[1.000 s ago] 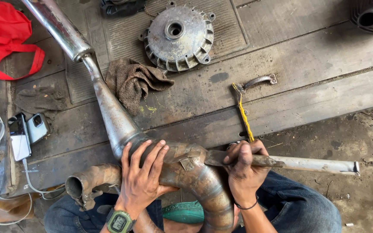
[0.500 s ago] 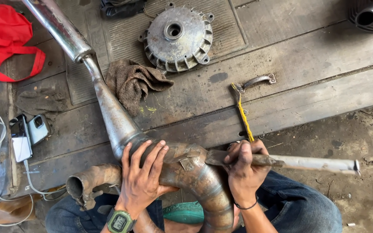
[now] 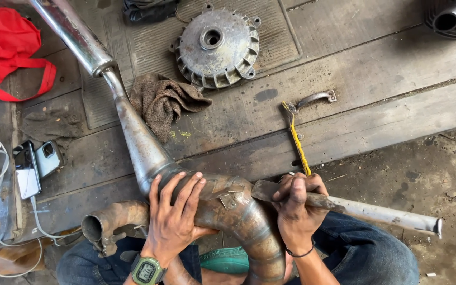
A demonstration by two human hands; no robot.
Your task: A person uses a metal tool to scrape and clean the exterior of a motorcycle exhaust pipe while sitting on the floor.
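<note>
Risk: our left hand [image 3: 174,221] flat on exhaust pipe [image 3: 238,216], right hand [image 3: 295,208] fisting metal bar [image 3: 354,208], which may slip off onto fingers.

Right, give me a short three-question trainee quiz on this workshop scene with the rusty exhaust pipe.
1. True or false: the left hand lies flat on the curved rusty metal exhaust pipe.
2. What does the right hand grip? A) flat-tipped metal bar B) crumpled brown rag C) red cloth bag
3. Which round thing lies beyond the rag?

Key: 1 true; 2 A; 3 the grey finned metal drum.
</note>
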